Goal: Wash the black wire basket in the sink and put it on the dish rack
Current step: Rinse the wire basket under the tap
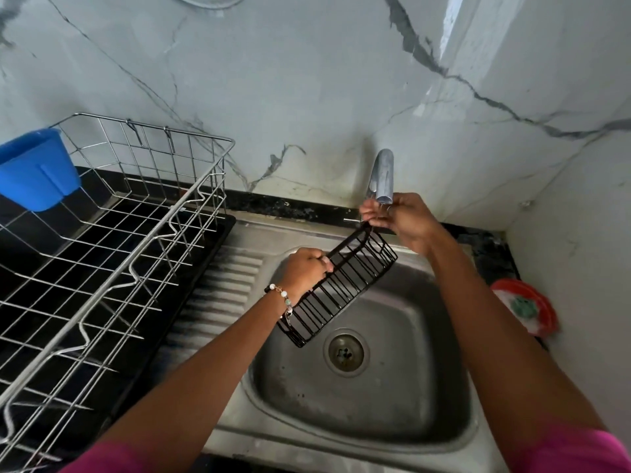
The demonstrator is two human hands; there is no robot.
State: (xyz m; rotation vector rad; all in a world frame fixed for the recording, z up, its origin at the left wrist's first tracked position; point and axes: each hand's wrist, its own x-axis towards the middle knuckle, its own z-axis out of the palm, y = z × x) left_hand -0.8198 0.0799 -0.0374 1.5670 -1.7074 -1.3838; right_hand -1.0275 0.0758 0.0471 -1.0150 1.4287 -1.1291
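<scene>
I hold a long black wire basket (pixel 345 285) tilted over the steel sink (pixel 362 387), its far end raised toward the tap (pixel 383 175). My left hand (pixel 305 269) is closed around the basket's upper rail near the middle. My right hand (pixel 401 220) sits right under the tap's spout, fingers pinched at the basket's far end. Whether water runs from the spout I cannot tell. The silver wire dish rack (pixel 112 240) stands on a black tray to the left of the sink.
A blue plastic cup (pixel 36 169) hangs on the rack's far left corner. A red dish with a green scrubber (pixel 526 307) sits on the counter right of the sink. The marble wall stands close behind the tap. The ribbed drainboard (pixel 222 291) lies between rack and basin.
</scene>
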